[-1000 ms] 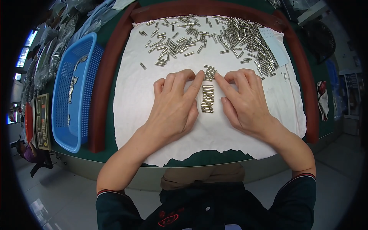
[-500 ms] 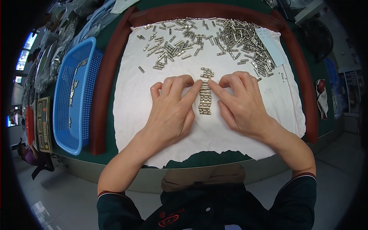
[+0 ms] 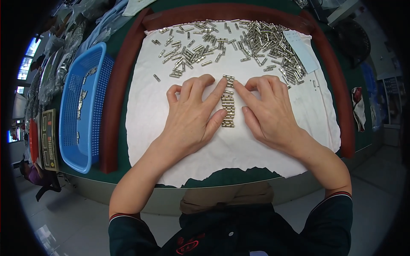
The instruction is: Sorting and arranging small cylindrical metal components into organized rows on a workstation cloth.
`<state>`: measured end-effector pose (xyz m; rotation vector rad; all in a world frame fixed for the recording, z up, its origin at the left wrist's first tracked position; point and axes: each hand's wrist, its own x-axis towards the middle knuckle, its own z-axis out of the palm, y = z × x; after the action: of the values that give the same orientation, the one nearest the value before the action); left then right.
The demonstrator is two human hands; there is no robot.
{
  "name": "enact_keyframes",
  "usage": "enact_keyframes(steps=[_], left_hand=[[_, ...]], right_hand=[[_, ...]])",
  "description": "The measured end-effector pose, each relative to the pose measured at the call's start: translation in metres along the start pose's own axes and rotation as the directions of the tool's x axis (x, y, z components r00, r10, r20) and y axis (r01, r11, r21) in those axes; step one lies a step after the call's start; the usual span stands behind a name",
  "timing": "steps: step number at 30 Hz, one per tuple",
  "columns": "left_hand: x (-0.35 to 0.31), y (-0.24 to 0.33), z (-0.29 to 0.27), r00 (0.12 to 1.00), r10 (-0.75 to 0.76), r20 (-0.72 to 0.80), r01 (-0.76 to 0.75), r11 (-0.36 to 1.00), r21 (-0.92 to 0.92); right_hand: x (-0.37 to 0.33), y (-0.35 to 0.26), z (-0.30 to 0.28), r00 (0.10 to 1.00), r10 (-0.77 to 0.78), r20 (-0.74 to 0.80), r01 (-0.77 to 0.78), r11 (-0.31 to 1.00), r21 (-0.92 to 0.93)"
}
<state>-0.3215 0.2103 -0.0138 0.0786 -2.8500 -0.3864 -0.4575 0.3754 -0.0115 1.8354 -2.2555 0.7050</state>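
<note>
**Narrow strip of silver-toned metal links (image 3: 228, 103) flanked by the bare left hand (image 3: 186, 112) and the bare right hand (image 3: 278, 109)**

The strip lies flat on a creased white cloth (image 3: 239, 149), running away from the person. At its upper left edge sits the left forefinger, that hand's thumb resting by the edge lower down; forefinger and thumb are spread apart. The right forefinger points in at the strip's upper right edge, its thumb also apart and just clear of the metal (whether the links are joined, I cannot tell). Beyond the strip to the right is a dense heap of small silvery metal cylinders (image 3: 269, 42); well to its left stands a blue perforated plastic basket (image 3: 103, 81).
</note>
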Motion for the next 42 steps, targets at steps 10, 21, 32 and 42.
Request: enact_keyframes(steps=[10, 21, 32, 42], left_hand=[[-0.001, 0.001, -0.005, 1.0, 0.013, -0.023, -0.014, 0.999, -0.049], [0.001, -0.005, 0.002, 0.997, 0.045, 0.063, -0.044, 0.999, -0.006], [0.003, -0.008, -0.006, 0.992, 0.064, -0.11, -0.082, 0.984, -0.16], [0.0, 0.006, -0.025, 0.999, 0.007, -0.041, -0.02, 0.94, -0.34]], right_hand=[[0.0, 0.001, 0.0, 0.999, -0.033, -0.01, 0.033, 0.999, 0.007], [0.008, 0.004, 0.008, 1.0, 0.019, -0.007, -0.019, 0.998, -0.061], [0.006, 0.009, 0.003, 0.992, 0.033, -0.12, -0.023, 0.996, 0.087], [0.007, 0.018, 0.005, 0.98, 0.056, -0.193, -0.03, 0.99, 0.137]])
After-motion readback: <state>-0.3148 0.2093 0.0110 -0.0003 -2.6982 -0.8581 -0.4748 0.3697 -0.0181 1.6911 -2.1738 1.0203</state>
